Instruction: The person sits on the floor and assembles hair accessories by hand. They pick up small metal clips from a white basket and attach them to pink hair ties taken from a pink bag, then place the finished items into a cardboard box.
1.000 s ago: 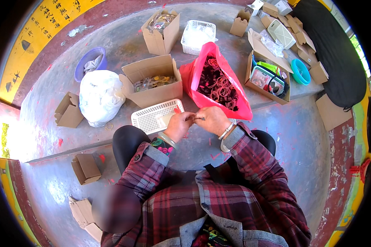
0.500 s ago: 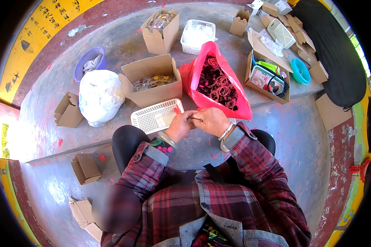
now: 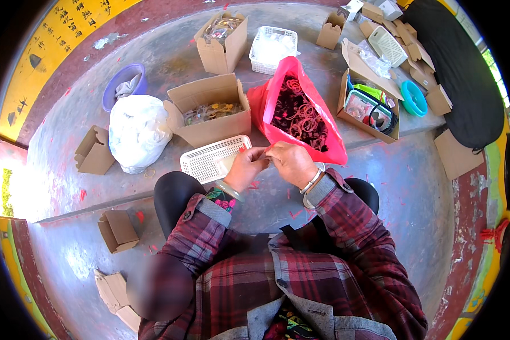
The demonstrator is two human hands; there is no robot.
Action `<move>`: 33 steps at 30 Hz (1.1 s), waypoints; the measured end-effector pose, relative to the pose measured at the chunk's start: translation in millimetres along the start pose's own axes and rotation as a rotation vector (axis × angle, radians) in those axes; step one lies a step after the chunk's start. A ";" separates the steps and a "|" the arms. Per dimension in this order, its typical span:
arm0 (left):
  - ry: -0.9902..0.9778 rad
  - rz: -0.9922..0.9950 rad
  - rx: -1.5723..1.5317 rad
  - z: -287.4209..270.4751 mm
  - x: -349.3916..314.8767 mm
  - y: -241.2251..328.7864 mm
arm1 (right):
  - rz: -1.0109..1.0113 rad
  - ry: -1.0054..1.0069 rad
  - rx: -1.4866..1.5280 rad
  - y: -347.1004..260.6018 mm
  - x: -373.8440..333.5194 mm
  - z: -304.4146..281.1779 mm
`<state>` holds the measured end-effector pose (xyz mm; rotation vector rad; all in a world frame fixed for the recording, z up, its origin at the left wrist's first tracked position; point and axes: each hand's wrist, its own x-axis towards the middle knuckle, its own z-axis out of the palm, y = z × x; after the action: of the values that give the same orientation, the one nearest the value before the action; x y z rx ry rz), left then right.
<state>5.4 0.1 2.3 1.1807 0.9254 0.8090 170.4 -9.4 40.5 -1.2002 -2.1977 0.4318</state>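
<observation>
My left hand [image 3: 247,169] and my right hand [image 3: 293,162] meet over the near edge of the ledge, fingertips pinched together. Whatever lies between them is too small to make out. Just left of my left hand sits a shallow white perforated basket [image 3: 201,163] with a pale flat piece and a bit of red in it. Behind my right hand a bright pink plastic bag [image 3: 335,141] stands open, full of dark red and pinkish ring-shaped bands [image 3: 301,116].
Beyond the basket stands an open cardboard box [image 3: 212,131] of small wrapped items. A stuffed white plastic bag [image 3: 137,133], a purple basin [image 3: 109,93] and a small box [image 3: 94,152] are to the left. At right are a box of odds and ends [image 3: 382,135] and a teal basket [image 3: 413,98].
My hands have shifted slightly; the right one has turned and lifted a little, with its fingers now pointing more downward at the left fingertips. The surrounding things stay in place.
</observation>
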 end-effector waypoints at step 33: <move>0.215 0.018 0.050 -12.0 -0.5 -4.1 | 0.561 -0.100 -0.244 157.3 21.4 -19.0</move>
<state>-5.6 3.5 -3.1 1.1621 1.1173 0.9452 275.7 93.5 -21.7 -1.9777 -2.0098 0.4591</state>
